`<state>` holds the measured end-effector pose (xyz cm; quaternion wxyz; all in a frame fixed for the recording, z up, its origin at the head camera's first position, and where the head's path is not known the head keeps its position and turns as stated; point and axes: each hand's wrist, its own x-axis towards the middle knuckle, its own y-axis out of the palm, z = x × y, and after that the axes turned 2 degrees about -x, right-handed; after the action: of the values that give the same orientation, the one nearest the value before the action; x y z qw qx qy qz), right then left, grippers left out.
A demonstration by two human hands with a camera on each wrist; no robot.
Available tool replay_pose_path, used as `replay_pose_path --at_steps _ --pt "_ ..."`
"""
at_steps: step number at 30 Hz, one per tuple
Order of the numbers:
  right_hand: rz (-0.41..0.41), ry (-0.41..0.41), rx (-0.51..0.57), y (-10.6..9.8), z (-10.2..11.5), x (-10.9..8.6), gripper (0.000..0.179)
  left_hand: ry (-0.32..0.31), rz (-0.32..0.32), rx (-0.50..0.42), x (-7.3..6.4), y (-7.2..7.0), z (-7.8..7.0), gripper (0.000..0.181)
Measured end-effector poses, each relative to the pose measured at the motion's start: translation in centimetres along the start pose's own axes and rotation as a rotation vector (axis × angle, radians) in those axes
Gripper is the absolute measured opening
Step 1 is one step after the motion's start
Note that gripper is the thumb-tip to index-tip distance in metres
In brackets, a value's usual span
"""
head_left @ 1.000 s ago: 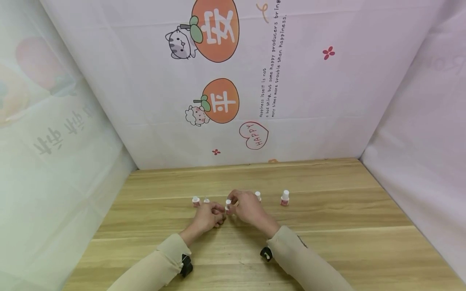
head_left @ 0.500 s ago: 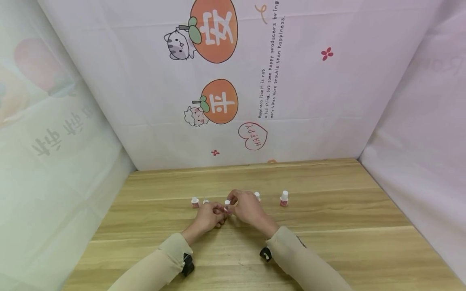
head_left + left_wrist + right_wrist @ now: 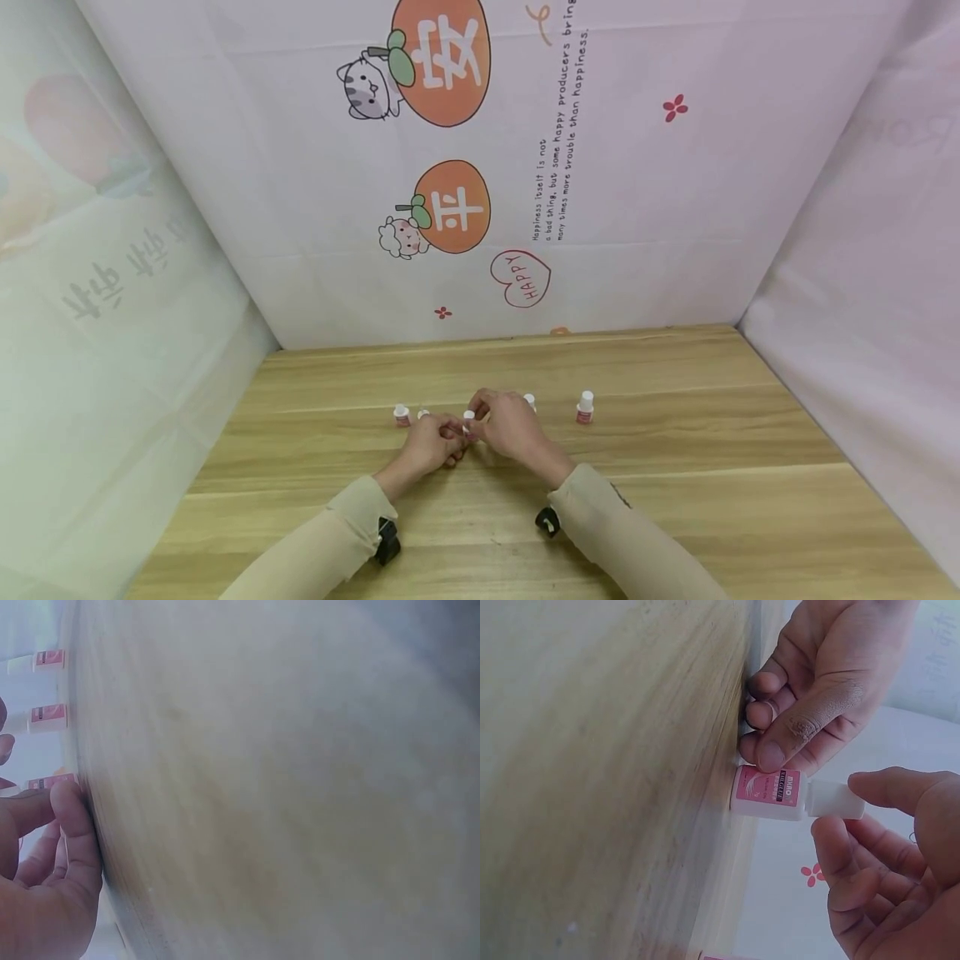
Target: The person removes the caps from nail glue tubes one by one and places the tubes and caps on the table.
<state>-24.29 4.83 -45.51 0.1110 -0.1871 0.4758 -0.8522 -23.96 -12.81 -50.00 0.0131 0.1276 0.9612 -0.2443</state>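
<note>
A small white nail glue bottle (image 3: 769, 796) with a pink label stands upright on the table between my hands. My right hand (image 3: 512, 427) pinches its white cap (image 3: 835, 800) between thumb and fingers. Low on the bottle's body, my left hand (image 3: 431, 445) holds its side, the thumb tip (image 3: 772, 756) at the label's edge and the other fingers curled close to the tabletop. In the left wrist view, the left hand's fingers (image 3: 73, 814) partly cover the bottle's label.
The wooden table (image 3: 480, 517) carries more such bottles in a row: one bottle (image 3: 402, 416) and another bottle (image 3: 423, 414) by my left hand, a bottle (image 3: 530, 402) partly behind my right hand, and a bottle (image 3: 585, 408) farther right. A printed white cloth (image 3: 637, 250) hangs behind.
My left hand has moved slightly right, its fingers closing in on the lower part of the middle bottle. The right hand has stayed at the cap; the other bottles have not moved.
</note>
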Motion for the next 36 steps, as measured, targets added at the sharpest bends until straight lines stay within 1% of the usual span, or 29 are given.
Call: replay_pose_path --at_steps 3,10,21,30,33,36 --pt "-0.003 -0.015 -0.001 -0.03 0.01 0.05 0.013 0.004 0.008 0.003 0.04 -0.1 -0.01 0.015" --pt "0.004 -0.02 -0.012 0.07 -0.16 0.16 0.012 0.023 0.033 0.011 0.12 -0.2 -0.19 0.015" --pt "0.006 -0.046 -0.005 0.09 -0.46 0.3 0.012 0.017 0.052 0.005 0.13 -0.31 -0.33 0.016" --pt "0.007 -0.058 0.002 0.09 -0.57 0.43 0.011 0.002 0.049 0.014 0.14 -0.25 -0.43 0.015" --pt "0.015 -0.051 0.012 0.06 -0.56 0.44 0.011 -0.003 0.045 0.013 0.13 -0.22 -0.4 0.015" --pt "0.023 -0.033 0.021 0.04 -0.53 0.38 0.011 0.005 0.043 0.006 0.06 -0.21 -0.38 0.015"
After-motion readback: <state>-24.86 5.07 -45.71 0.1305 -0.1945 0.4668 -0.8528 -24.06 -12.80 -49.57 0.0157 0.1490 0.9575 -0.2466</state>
